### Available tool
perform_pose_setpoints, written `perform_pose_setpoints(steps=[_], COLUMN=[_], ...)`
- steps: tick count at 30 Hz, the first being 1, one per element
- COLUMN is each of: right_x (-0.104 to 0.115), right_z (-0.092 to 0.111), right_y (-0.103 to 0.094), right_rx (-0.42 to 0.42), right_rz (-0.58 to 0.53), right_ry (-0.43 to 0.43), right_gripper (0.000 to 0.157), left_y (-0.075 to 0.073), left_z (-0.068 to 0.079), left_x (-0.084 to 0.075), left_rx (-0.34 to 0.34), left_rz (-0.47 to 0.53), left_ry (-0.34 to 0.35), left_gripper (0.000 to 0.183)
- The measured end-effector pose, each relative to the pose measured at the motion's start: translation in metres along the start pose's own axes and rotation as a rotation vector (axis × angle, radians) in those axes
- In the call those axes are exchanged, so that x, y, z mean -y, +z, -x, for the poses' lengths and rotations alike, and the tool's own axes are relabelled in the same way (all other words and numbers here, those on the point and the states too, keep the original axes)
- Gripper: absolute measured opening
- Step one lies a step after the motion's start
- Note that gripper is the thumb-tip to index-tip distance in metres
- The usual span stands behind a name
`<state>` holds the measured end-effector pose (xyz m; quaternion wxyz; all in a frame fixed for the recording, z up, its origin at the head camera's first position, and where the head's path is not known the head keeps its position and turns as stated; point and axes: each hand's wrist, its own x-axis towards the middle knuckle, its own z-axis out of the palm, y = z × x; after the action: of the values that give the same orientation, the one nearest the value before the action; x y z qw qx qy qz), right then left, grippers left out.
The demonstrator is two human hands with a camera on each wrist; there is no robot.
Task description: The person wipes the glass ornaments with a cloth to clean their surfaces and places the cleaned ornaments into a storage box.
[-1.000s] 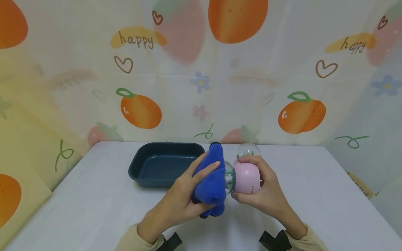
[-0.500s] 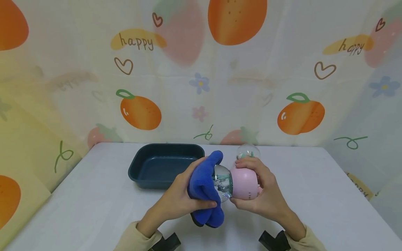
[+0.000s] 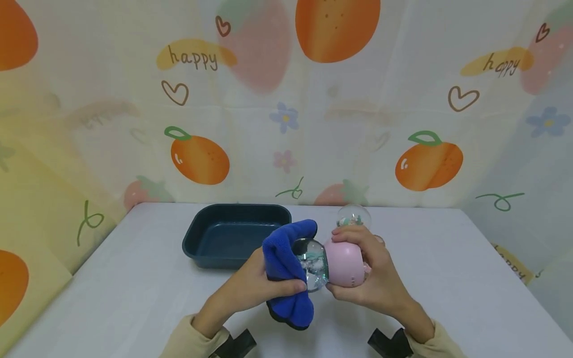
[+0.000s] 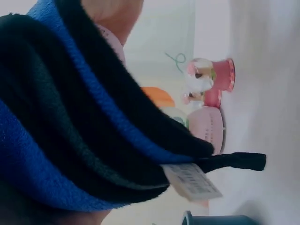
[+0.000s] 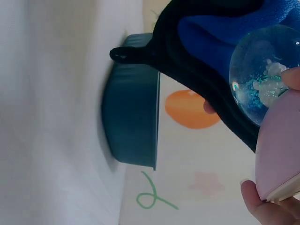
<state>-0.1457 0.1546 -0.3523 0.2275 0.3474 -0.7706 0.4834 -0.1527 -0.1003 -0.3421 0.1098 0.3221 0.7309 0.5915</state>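
A snow globe with a pink base (image 3: 344, 264) lies on its side in the air, its glass dome (image 3: 313, 266) pointing left. My right hand (image 3: 378, 271) grips the base from the right, fingers over the top and thumb below. My left hand (image 3: 250, 283) holds a blue cloth (image 3: 286, 261) with black edging against the dome's left side, thumb in front. In the right wrist view, the dome (image 5: 258, 75) shows glitter and a pale figure inside, with the cloth (image 5: 206, 42) behind it. A white label (image 4: 192, 180) hangs from the cloth in the left wrist view.
Behind my left hand, a dark teal basin (image 3: 212, 259) stands on the white table (image 3: 130, 288). Another snow globe (image 3: 353, 215) is partly hidden behind my right hand. The left wrist view shows small globes with reddish-pink bases (image 4: 224, 75) beside a larger pink one (image 4: 206, 129).
The cloth has slid left and down off the dome, so more glass shows. The snow globe has shifted slightly left and lower, still in my right hand.
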Motion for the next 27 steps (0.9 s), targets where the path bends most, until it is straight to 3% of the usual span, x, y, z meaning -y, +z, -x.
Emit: perform_pose_setpoints(steps=[7, 10, 15, 20, 27], right_x=[-0.001, -0.002, -0.003, -0.004, -0.003], right_z=[0.002, 0.002, 0.003, 0.002, 0.002], right_y=[0.005, 0.007, 0.007, 0.004, 0.001], right_rx=[0.011, 0.006, -0.006, 0.002, 0.030], right_rz=[0.031, 0.039, 0.053, 0.052, 0.038], right_ry=[-0.011, -0.006, -0.002, -0.033, -0.047], right_gripper=[0.078, 0.078, 0.078, 0.078, 0.077], left_y=[-0.007, -0.010, -0.010, -0.010, -0.007], left_z=[-0.001, -0.001, -0.002, 0.001, 0.000], left_x=[0.002, 0.005, 0.005, 0.003, 0.002], left_rx=[0.027, 0.033, -0.035, -0.098, 0.039], left_rz=[-0.002, 0.033, 0.094, 0.077, 0.057], left_ry=[-0.131, -0.153, -0.148, -0.176, -0.128], left_gripper=[0.074, 0.072, 0.062, 0.066, 0.073])
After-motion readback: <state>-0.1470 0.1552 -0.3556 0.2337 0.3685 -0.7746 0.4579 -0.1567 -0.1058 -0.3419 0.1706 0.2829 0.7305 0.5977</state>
